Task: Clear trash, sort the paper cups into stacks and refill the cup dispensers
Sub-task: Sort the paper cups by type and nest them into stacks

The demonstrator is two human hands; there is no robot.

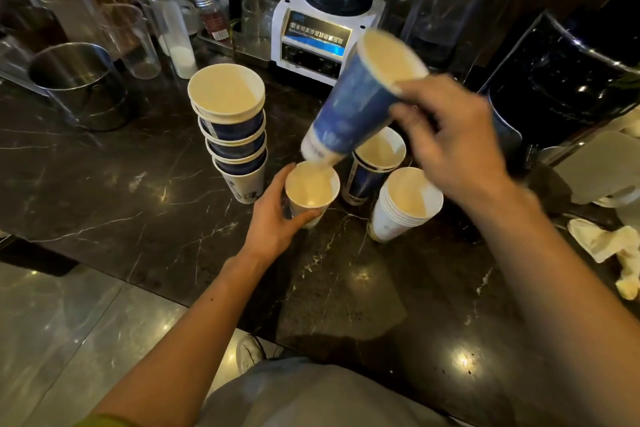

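Note:
My left hand [273,218] grips a white paper cup [311,189] standing on the dark marble counter [121,177]. My right hand [453,142] holds a tall blue paper cup [353,107] by its rim, tilted, with its base at the mouth of the white cup. A tall stack of blue and white cups [232,128] stands to the left. Behind the white cup stands a single blue cup [374,166]. To the right stands a short stack of white cups [401,204].
A white-based blender [322,35] stands at the back. A steel pot [79,83] and clear jugs [131,38] are at the back left. A black machine [568,80] rises on the right. Crumpled tissue [609,250] lies by the right edge.

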